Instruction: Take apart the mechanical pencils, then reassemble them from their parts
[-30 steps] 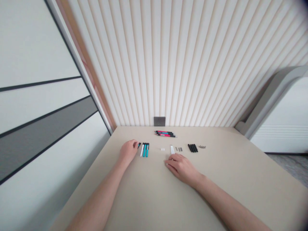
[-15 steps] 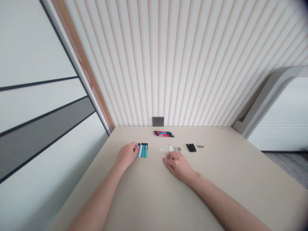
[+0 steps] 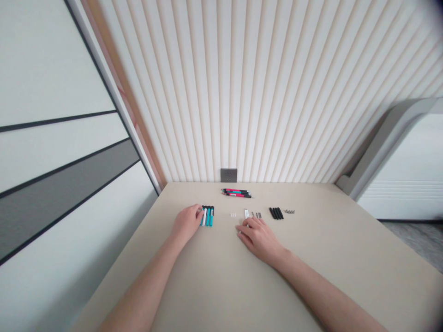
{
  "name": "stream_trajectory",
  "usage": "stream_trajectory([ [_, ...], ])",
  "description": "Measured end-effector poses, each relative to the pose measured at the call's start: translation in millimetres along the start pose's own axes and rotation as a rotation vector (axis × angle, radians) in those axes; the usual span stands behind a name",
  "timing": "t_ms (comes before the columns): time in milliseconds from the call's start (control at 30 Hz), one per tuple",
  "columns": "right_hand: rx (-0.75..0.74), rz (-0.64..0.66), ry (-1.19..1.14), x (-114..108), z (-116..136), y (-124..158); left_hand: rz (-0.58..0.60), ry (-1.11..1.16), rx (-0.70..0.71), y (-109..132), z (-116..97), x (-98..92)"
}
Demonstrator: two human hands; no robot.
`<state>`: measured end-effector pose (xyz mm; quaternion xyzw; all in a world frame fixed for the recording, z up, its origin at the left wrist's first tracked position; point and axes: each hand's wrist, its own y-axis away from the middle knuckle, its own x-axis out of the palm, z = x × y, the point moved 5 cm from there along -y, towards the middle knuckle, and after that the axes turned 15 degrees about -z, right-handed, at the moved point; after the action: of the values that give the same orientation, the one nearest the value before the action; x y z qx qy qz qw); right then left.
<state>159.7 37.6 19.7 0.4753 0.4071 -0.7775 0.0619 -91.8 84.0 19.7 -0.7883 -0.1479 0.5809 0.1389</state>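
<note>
My left hand (image 3: 187, 225) rests on the beige table (image 3: 207, 281), its fingertips over the left end of a row of upright-lying pens (image 3: 207, 216) in teal, white and black. Whether those fingers grip a pen I cannot tell. My right hand (image 3: 259, 239) lies flat with its fingers apart, holding nothing, just below white pen barrels (image 3: 247, 213). Small white parts (image 3: 233, 215) lie to their left, and small grey parts (image 3: 256, 215) to their right. Further right are black pen barrels (image 3: 276, 213) and tiny metal parts (image 3: 289, 211).
A bundle of pink-and-teal pens (image 3: 236, 193) lies near the table's far edge, below a dark wall socket (image 3: 229, 175) on the ribbed wall (image 3: 263, 92). A panelled wall (image 3: 62, 138) runs along the left side.
My left hand has moved right and now covers the left end of the pen row. My right hand has barely moved.
</note>
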Motion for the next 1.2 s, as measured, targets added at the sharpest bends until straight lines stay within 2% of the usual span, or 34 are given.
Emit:
stream_trajectory([
  [400, 0.043, -0.012, 0.115, -1.4, -13.4, -8.1, -0.061, 0.009, 0.068, 1.7, -8.8, -1.3],
  [733, 0.151, 0.088, 0.203, 13.4, -31.1, -39.7, -0.068, 0.013, 0.117, 2.5, -9.5, 6.7],
  [1200, 0.198, 0.132, 0.205, 22.2, -38.1, -48.4, -0.052, 0.014, 0.103, 3.2, -9.3, 7.4],
])
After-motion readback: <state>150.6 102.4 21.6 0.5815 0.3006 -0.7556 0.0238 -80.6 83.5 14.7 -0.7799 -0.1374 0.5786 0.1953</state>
